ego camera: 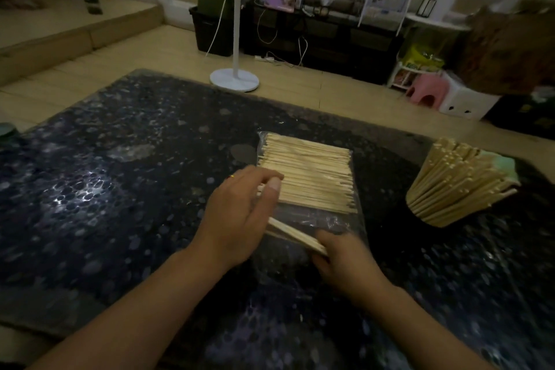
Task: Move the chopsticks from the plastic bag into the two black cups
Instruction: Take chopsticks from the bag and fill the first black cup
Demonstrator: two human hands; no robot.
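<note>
Chopsticks (306,173): a flat layer of thin wooden sticks lay inside a clear plastic bag (318,221) on the dark speckled bench (105,189), middle of the scene. Judged light, stiff, smooth and prone to roll or slip apart; best taken as a small bundle near mid-length.

Left hand (240,213): rested on the layer's near left end, fingers curled over the stick ends.

Right hand (345,258): nearer, gripped a small bundle (295,234) angled up from the bag.

Far right: a cup, itself hidden, packed with upright chopsticks (456,183), well apart from both hands.
</note>
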